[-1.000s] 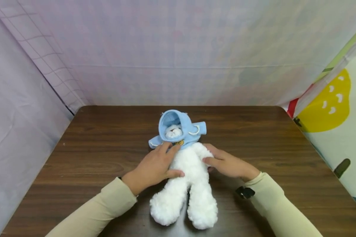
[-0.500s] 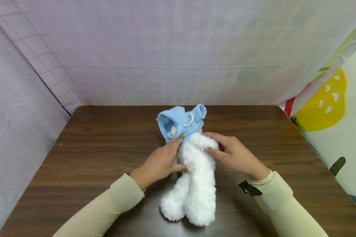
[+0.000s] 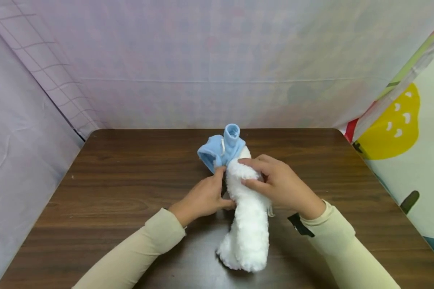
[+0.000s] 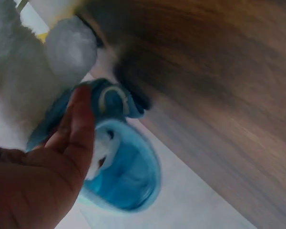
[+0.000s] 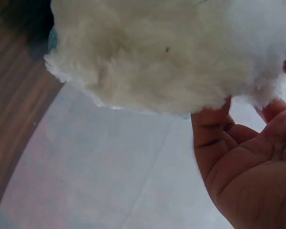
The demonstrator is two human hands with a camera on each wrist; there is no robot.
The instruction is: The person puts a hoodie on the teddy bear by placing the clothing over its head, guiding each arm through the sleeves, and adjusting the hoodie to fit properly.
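A white fluffy plush toy (image 3: 252, 230) lies tipped on its side on the table, legs toward me. A small light blue hoodie (image 3: 235, 147) sits about its head and upper body, one sleeve pointing up. My left hand (image 3: 204, 196) holds the toy's front just below the hood, thumb lower on the body. In the left wrist view, those fingers lie along the hoodie's edge, and the plush face (image 4: 101, 151) shows partly inside the hood (image 4: 150, 179). My right hand (image 3: 280, 182) grips the fur on the upper side; its far fingers are hidden behind the toy.
The dark brown wooden table (image 3: 130, 184) has its far edge just beyond the hood. A pale cloth curtain (image 3: 209, 72) hangs behind it. At the right is a white cloth with a yellow print (image 3: 398, 128).
The plush toy has rolled from its back onto its side, face now to the left. The hoodie turned with it. Both hands kept hold and shifted, the left one slightly right.
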